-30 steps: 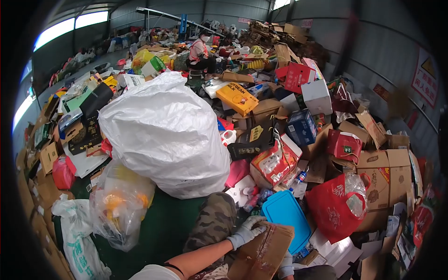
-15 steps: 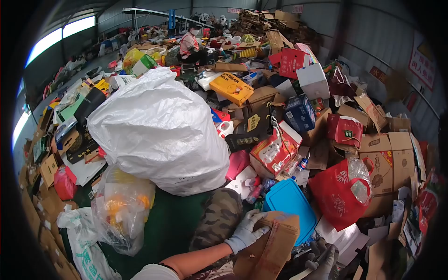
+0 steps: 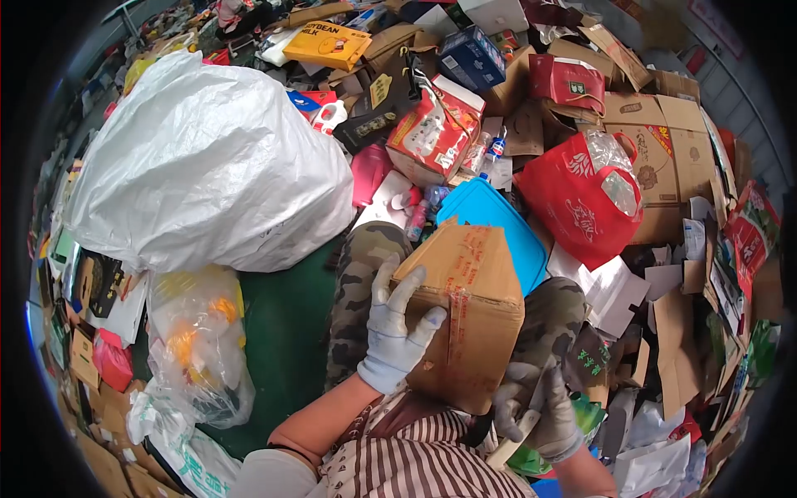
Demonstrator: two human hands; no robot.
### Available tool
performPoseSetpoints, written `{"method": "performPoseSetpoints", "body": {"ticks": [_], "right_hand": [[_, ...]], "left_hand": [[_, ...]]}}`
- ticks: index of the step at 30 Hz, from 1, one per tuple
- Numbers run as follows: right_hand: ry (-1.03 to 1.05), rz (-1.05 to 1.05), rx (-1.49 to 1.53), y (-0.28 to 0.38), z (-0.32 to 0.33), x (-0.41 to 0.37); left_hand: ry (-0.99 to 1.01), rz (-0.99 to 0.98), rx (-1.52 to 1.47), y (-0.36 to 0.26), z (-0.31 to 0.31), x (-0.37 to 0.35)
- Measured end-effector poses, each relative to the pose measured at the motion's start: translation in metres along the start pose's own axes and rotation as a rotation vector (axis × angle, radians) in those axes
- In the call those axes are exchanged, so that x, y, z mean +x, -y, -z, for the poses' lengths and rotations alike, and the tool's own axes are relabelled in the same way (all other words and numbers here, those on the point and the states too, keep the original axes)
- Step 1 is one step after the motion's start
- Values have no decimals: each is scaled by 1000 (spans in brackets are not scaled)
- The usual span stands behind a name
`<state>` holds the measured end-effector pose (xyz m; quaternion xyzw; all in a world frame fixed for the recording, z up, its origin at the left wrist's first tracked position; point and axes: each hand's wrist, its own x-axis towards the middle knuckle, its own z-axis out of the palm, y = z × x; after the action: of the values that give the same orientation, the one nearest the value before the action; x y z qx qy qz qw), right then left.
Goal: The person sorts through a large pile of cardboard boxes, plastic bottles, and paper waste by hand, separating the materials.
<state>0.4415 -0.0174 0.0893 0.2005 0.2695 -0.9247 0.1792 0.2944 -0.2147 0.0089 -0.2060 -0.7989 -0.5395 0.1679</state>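
Key relation was right hand to box. The cardboard box sat tilted on the person's lap, between the camouflage-trousered knees, with the blue plastic lid just beyond it. The left hand, gloved, was the nearer one: already on the box's left side, fingers spread against the cardboard, thumb reaching toward the tape, nothing pinched. The right hand, also gloved, was low and to the right, curled round a pale-handled tool; couldn't tell its type or make out its working end. From there the box lay forward and left, its near lower corner just beside the fingers; contact unclear. The printed tape strip ran down the box from the far edge toward the person, near upright in view. The tool's handle slanted lower left to upper right, across that line, not along it.
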Motion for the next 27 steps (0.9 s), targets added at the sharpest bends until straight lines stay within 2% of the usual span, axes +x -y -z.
{"method": "performPoseSetpoints", "body": {"ticks": [2,5,6,11,12,14,17,20,22,23,25,27], "right_hand": [[-165,-139,-3,-20,-6,-3],[-111,-148,-270,-15,3,-8],[-158,-5,-519,0,-6,-11],[58,649,-1837,98,-49,20],[65,672,-2022,109,-63,28],[138,612,-2124,117,-75,45],[214,621,-2305,119,-86,72],[216,695,-2373,117,-80,99],[156,687,-2427,116,-79,114],[99,692,-2451,117,-77,120],[-28,703,-2501,120,-70,133],[-123,745,-2426,127,-44,152]], "left_hand": [[29,5,6,2,1,3],[39,-33,21,6,-3,2],[24,-44,8,6,-4,2],[13,-105,-60,-1,-11,1],[38,-69,-64,-3,-11,4],[83,11,-69,-10,-7,10],[223,-60,302,-22,0,11],[365,4,223,-18,-8,-23],[546,302,-197,-17,-25,-53],[534,269,-141,-25,-24,-51],[262,183,-113,-21,-27,-29],[34,89,-86,-9,-32,10]]}}
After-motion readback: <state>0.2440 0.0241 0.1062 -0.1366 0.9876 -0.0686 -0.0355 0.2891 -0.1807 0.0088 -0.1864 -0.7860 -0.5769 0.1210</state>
